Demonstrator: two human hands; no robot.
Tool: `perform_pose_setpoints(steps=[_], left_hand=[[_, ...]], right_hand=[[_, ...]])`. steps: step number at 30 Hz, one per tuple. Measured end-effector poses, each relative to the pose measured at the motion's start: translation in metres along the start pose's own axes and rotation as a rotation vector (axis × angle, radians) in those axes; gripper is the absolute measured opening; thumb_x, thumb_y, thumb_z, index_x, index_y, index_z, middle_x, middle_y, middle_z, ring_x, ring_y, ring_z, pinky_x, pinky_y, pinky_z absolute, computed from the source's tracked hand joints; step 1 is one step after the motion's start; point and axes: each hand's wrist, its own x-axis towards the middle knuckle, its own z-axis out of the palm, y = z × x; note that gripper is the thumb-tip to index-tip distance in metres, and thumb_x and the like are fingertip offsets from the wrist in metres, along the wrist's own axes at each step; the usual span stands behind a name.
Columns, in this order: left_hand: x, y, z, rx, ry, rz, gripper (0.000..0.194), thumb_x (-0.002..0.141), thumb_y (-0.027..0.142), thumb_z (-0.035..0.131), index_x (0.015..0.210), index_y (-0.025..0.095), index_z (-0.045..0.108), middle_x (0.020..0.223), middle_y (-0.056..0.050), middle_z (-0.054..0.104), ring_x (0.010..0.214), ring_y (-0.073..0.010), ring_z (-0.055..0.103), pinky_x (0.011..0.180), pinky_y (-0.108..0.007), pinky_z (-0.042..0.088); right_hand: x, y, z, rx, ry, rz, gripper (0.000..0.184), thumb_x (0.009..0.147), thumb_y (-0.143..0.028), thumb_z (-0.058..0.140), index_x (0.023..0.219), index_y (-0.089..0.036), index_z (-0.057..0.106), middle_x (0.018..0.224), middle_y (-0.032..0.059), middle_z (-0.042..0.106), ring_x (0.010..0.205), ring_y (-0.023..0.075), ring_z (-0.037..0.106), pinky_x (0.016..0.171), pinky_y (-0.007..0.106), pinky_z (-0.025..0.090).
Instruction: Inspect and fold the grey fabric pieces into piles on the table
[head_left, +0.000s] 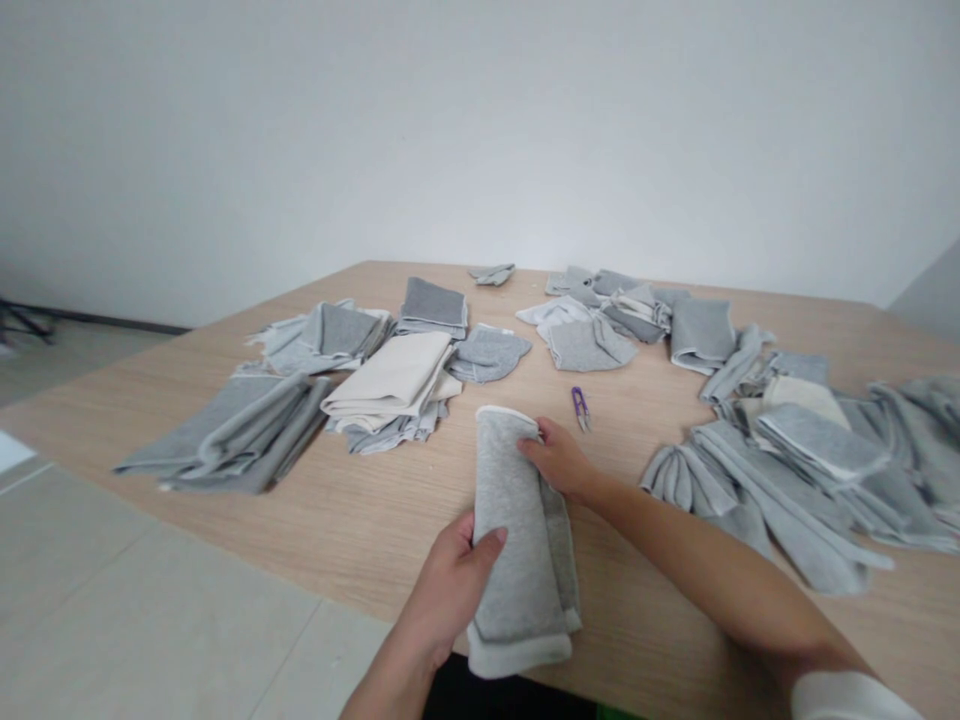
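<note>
A folded grey piece of fabric (517, 560) with pale edges is held over the table's near edge. My left hand (461, 570) grips its left side, thumb lying on top and fingers hidden underneath. Near the far right corner my right hand (556, 458) pinches the same fabric, thumb on its upper face. A second layer shows along the right side, under the top fold. Beyond my right hand lies a pair of purple thread snips (580, 408), flat on the wooden table (420, 535).
To the left are folded grey fabric (240, 435), a cream fabric stack (394, 375) and a dark grey folded piece (433, 303). Heaped grey pieces (817, 450) cover the right side. More grey cloths (589, 340) lie toward the white wall (480, 130).
</note>
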Motion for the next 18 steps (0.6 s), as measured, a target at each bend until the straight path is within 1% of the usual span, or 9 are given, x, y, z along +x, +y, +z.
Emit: perform_pose_setpoints(steps=[3,5,7,9,11,13,15,16,18], left_hand=[[0.000,-0.003,-0.004,0.038,0.064,0.082,0.038,0.084,0.035,0.064,0.118,0.016,0.063,0.108,-0.009,0.074,0.098,-0.0273,0.069,0.086,-0.039,0.053],[0.000,-0.004,-0.011,0.120,0.135,0.156,0.041,0.085,0.039,0.062,0.119,0.016,0.062,0.107,-0.009,0.074,0.100,-0.0281,0.068,0.087,-0.040,0.052],[0.001,-0.002,-0.020,0.248,0.219,0.251,0.041,0.087,0.042,0.061,0.119,0.017,0.061,0.106,-0.009,0.073,0.102,-0.0283,0.066,0.090,-0.040,0.051],[0.001,0.002,-0.028,0.390,0.283,0.362,0.038,0.088,0.042,0.059,0.116,0.017,0.063,0.107,-0.009,0.071,0.103,-0.0273,0.064,0.095,-0.041,0.047],[0.001,0.007,-0.033,0.490,0.316,0.473,0.032,0.089,0.040,0.058,0.111,0.018,0.066,0.109,-0.009,0.069,0.105,-0.0262,0.061,0.101,-0.040,0.043],[0.001,0.012,-0.035,0.505,0.324,0.560,0.029,0.089,0.038,0.059,0.108,0.019,0.069,0.112,-0.009,0.067,0.108,-0.0260,0.060,0.104,-0.039,0.040],[0.000,0.015,-0.034,0.451,0.325,0.606,0.028,0.088,0.037,0.061,0.107,0.020,0.070,0.116,-0.008,0.067,0.111,-0.0263,0.059,0.104,-0.038,0.041],[-0.001,0.016,-0.033,0.417,0.321,0.615,0.028,0.087,0.037,0.062,0.107,0.020,0.071,0.118,-0.008,0.067,0.112,-0.0266,0.060,0.103,-0.037,0.042],[-0.002,0.016,-0.031,0.360,0.296,0.605,0.029,0.085,0.038,0.065,0.107,0.020,0.072,0.121,-0.008,0.067,0.113,-0.0274,0.060,0.102,-0.038,0.043]], right_hand=[[0.000,0.001,-0.003,0.056,-0.062,0.043,0.024,0.078,-0.032,0.062,0.097,-0.017,0.059,0.086,0.0022,0.067,0.077,0.0158,0.061,0.067,0.027,0.047],[-0.001,0.001,-0.004,0.088,-0.131,0.104,0.031,0.079,-0.036,0.064,0.104,-0.018,0.057,0.081,0.0018,0.067,0.070,0.0155,0.062,0.060,0.026,0.048],[-0.004,0.000,-0.004,0.114,-0.204,0.168,0.038,0.080,-0.041,0.064,0.109,-0.019,0.056,0.076,0.0024,0.068,0.062,0.0158,0.062,0.050,0.024,0.046],[-0.007,-0.002,-0.004,0.138,-0.277,0.202,0.041,0.081,-0.049,0.065,0.108,-0.019,0.058,0.077,0.0046,0.070,0.058,0.0163,0.062,0.045,0.024,0.045],[-0.012,-0.005,-0.002,0.159,-0.368,0.208,0.045,0.082,-0.060,0.060,0.097,-0.018,0.065,0.076,0.0066,0.071,0.056,0.0171,0.063,0.045,0.026,0.047],[-0.018,-0.006,0.000,0.215,-0.507,0.218,0.059,0.083,-0.072,0.047,0.086,-0.018,0.069,0.075,0.0085,0.071,0.054,0.0183,0.063,0.045,0.029,0.049],[-0.023,-0.006,0.001,0.335,-0.628,0.226,0.069,0.082,-0.080,0.040,0.083,-0.018,0.071,0.072,0.0091,0.071,0.053,0.0194,0.064,0.047,0.032,0.051],[-0.025,-0.006,0.002,0.400,-0.650,0.218,0.071,0.079,-0.082,0.042,0.082,-0.018,0.071,0.070,0.0085,0.070,0.053,0.0197,0.064,0.049,0.033,0.052],[-0.027,-0.005,0.003,0.497,-0.609,0.174,0.074,0.070,-0.086,0.047,0.081,-0.017,0.071,0.065,0.0073,0.068,0.058,0.0211,0.066,0.055,0.034,0.054]])
